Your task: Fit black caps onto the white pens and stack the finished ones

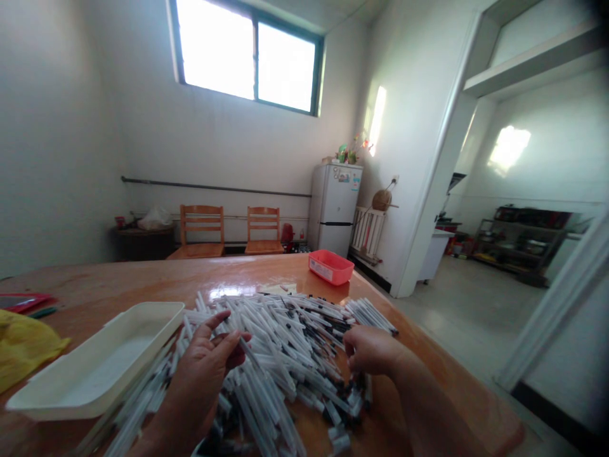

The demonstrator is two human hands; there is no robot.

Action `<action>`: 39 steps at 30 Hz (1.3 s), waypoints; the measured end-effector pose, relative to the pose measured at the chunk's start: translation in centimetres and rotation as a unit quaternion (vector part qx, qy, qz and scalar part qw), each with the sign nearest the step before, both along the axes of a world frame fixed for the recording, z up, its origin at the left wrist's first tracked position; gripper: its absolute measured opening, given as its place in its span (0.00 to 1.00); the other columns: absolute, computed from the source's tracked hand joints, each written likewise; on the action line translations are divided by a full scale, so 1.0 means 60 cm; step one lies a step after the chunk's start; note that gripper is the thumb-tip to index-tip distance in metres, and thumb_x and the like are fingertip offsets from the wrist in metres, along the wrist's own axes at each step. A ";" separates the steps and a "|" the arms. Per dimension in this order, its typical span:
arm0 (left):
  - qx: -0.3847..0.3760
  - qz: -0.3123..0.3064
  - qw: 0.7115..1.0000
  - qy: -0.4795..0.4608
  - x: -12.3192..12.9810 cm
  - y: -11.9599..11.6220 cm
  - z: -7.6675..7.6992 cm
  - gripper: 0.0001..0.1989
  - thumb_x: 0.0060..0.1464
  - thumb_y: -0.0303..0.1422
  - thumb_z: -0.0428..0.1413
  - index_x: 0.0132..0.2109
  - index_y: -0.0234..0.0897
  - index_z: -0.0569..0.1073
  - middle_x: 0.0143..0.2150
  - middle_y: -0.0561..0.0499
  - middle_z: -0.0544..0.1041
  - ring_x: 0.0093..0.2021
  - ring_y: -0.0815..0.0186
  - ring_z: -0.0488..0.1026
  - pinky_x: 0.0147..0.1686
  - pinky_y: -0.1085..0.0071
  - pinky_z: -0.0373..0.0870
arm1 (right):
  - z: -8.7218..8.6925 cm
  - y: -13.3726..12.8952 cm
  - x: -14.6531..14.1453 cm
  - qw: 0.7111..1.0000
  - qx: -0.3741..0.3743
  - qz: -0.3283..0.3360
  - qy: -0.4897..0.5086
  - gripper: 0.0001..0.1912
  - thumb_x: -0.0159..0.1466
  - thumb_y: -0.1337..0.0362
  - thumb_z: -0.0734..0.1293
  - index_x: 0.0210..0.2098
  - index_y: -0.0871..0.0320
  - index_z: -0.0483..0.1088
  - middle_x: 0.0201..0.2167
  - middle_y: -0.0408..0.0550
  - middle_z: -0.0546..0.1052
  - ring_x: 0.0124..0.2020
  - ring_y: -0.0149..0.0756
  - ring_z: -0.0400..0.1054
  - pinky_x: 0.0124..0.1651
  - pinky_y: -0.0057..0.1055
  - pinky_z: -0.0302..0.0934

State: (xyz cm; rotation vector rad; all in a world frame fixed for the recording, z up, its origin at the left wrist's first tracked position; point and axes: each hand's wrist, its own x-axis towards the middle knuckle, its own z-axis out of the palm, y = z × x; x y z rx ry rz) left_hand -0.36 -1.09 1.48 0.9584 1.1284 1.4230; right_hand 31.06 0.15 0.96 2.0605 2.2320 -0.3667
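A heap of white pen barrels (280,355) lies on the table (266,270), just beside a cream plastic tray (95,362). The left hand (202,374) rests open on it, fingers spread; the right hand (371,352) curls into it, any pinch hidden.

Pretty relaxed pose, tbh: left forearm (171,422) runs in from about 7 o'clock, left hand (202,368) open with its fingers (223,336) spread, while right forearm (428,406) reaches in from 5 o'clock, right hand (371,352) curled over, knuckles up.
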 end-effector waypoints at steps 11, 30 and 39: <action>0.001 -0.002 1.000 -0.001 -0.001 0.001 -0.003 0.33 0.48 0.39 0.66 0.60 0.44 0.64 0.34 0.50 0.82 0.28 0.69 0.74 0.32 0.73 0.70 | 0.004 -0.001 -0.012 0.998 0.044 0.037 0.027 0.07 0.52 0.66 0.68 0.32 0.53 0.77 0.31 0.45 0.78 0.32 0.36 0.68 0.29 0.29 0.47; 0.005 0.069 0.998 0.000 -0.008 0.015 -0.010 0.30 0.46 0.37 0.67 0.55 0.43 0.65 0.35 0.49 0.83 0.31 0.65 0.78 0.27 0.74 0.69 | 0.002 -0.012 -0.125 0.654 -0.037 -0.003 0.756 0.14 0.57 0.59 0.73 0.35 0.60 0.68 0.27 0.44 0.77 0.21 0.26 0.67 0.21 0.21 0.55; 0.000 0.077 0.996 -0.050 0.002 0.011 -0.006 0.21 0.49 0.31 0.64 0.48 0.43 0.65 0.33 0.50 0.82 0.32 0.65 0.79 0.31 0.72 0.74 | -0.006 -0.025 -0.149 0.649 -0.108 -0.039 0.752 0.20 0.52 0.59 0.77 0.35 0.60 0.67 0.29 0.50 0.80 0.24 0.33 0.73 0.27 0.27 0.66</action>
